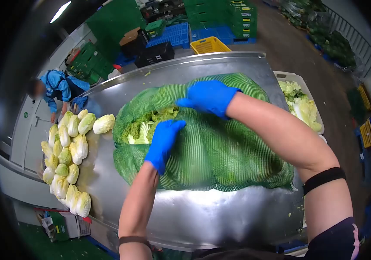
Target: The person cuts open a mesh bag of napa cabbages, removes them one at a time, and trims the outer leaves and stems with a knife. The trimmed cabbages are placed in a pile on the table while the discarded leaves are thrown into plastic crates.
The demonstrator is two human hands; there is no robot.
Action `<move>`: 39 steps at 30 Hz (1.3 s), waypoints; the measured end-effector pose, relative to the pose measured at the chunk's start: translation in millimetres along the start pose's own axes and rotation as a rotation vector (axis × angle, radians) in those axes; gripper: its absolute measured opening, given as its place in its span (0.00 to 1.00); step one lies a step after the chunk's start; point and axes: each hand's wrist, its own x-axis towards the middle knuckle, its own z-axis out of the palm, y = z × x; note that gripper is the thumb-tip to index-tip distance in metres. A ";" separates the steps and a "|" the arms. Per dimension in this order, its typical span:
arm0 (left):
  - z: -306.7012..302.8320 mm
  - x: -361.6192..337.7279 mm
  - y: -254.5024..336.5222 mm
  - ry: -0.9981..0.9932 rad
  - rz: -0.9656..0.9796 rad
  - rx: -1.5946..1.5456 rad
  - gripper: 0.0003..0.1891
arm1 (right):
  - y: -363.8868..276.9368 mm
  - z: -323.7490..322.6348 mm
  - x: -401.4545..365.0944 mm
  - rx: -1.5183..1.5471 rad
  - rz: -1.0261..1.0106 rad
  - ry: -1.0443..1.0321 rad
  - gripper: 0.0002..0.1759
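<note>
A large green mesh sack (pixel 233 143) packed with napa cabbages lies on its side across a steel table. Through a slit at its left end, leafy napa cabbage (pixel 141 133) shows. My left hand (pixel 164 145), in a blue glove, is closed on the netting at the near edge of this opening. Higher up, at the opening's far edge, my right hand (pixel 211 97) wears the same kind of glove; its fingers are curled into the mesh and slightly blurred.
Trimmed napa cabbages (pixel 66 160) are piled on the table's (pixel 220 212) left end. A white crate (pixel 319 108) with cabbage leaves stands to the right. Beyond the raised far rim is a yellow crate (pixel 210 44). A co-worker (pixel 62 89) in blue bends at the far left.
</note>
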 end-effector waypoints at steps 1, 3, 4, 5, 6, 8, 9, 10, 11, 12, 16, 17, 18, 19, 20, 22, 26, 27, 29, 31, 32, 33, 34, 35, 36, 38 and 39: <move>-5.5 -14.4 1.0 0.006 -0.071 -0.026 0.15 | 12.7 -3.6 -13.4 0.036 0.034 -0.102 0.34; -5.1 -52.7 -11.0 -0.190 0.156 0.228 0.17 | 48.2 -24.9 -72.0 -0.014 0.152 -0.225 0.33; -5.6 -64.8 -14.7 -0.273 0.195 0.280 0.19 | 75.1 -39.4 -102.9 -0.073 0.025 -0.289 0.34; -6.0 -78.8 -15.2 -0.360 0.223 0.334 0.21 | 72.1 -58.2 -119.0 -0.156 0.447 -0.469 0.34; -1.9 -85.4 -3.7 -0.345 0.211 0.307 0.22 | 74.3 -72.1 -139.4 0.032 0.541 -0.374 0.35; 8.7 -74.6 -0.9 -0.291 0.270 0.377 0.23 | 77.0 -86.2 -149.6 -0.008 0.539 -0.338 0.35; 16.5 -66.9 2.0 -0.238 0.321 0.453 0.24 | 78.6 -92.3 -156.1 -0.038 0.537 -0.306 0.36; 30.3 -60.0 13.4 -0.225 0.239 0.348 0.26 | 80.0 -84.2 -149.1 0.026 0.541 -0.317 0.32; 46.7 -55.3 29.6 -0.183 0.166 0.323 0.26 | 77.4 -72.0 -142.3 0.013 0.436 -0.249 0.32; 70.1 -43.4 27.2 -0.109 0.171 0.303 0.25 | 73.0 -59.4 -135.0 0.003 0.330 -0.177 0.32; 118.5 -14.4 36.4 -0.339 -0.170 0.115 0.26 | 92.2 -23.9 -147.8 -0.013 0.234 -0.090 0.32; 121.9 -23.6 37.8 -0.350 -0.173 0.115 0.26 | 107.8 -22.3 -165.0 -0.014 0.226 -0.074 0.32; 117.9 -42.5 45.8 -0.385 -0.102 0.150 0.26 | 119.5 -39.8 -191.7 0.009 0.342 -0.123 0.33; 117.0 -56.2 45.7 -0.417 -0.036 0.183 0.26 | 149.2 -43.6 -218.2 0.094 0.405 -0.137 0.34; 120.7 -62.1 39.4 -0.472 0.012 0.151 0.25 | 163.4 -57.2 -237.7 -0.460 0.462 -0.351 0.34; 129.8 -56.8 47.1 -0.455 0.063 0.146 0.26 | 188.5 -57.3 -276.9 -0.382 0.508 -0.296 0.33; 180.5 -27.1 60.4 -0.273 0.140 0.394 0.32 | 161.4 -47.0 -235.9 0.093 0.315 0.096 0.30; 195.3 -23.9 59.1 -0.184 0.187 0.509 0.33 | 143.6 -45.6 -216.7 0.128 0.280 0.094 0.28; 204.9 -20.6 54.7 -0.091 0.243 0.454 0.30 | 127.1 -34.8 -183.5 0.059 0.172 0.065 0.25; 193.1 -30.6 74.6 -0.220 0.070 0.115 0.27 | 144.9 -20.2 -194.0 0.129 0.158 0.078 0.25; 194.7 -42.1 70.8 -0.248 0.073 0.114 0.24 | 156.6 -10.5 -203.7 0.180 0.143 0.075 0.24; 194.8 -57.8 64.7 -0.263 0.051 0.102 0.24 | 187.1 -0.3 -230.4 0.057 0.166 0.013 0.24; 193.3 -72.2 60.5 -0.357 0.080 0.258 0.21 | 219.7 2.2 -260.4 -0.072 0.174 -0.042 0.25; 193.0 -80.6 59.6 -0.439 0.118 0.413 0.17 | 211.5 -16.3 -285.8 0.151 0.466 -0.076 0.26; 198.2 -87.1 60.5 -0.436 0.198 0.477 0.19 | 228.6 -12.3 -307.1 -0.361 0.509 -0.324 0.28; 206.2 -84.2 48.9 -0.418 0.298 0.513 0.27 | 236.7 -8.7 -342.2 -0.027 0.684 -0.282 0.30; 212.9 -77.4 55.7 -0.407 0.304 0.509 0.27 | 231.9 -15.1 -335.2 -0.038 0.676 -0.278 0.30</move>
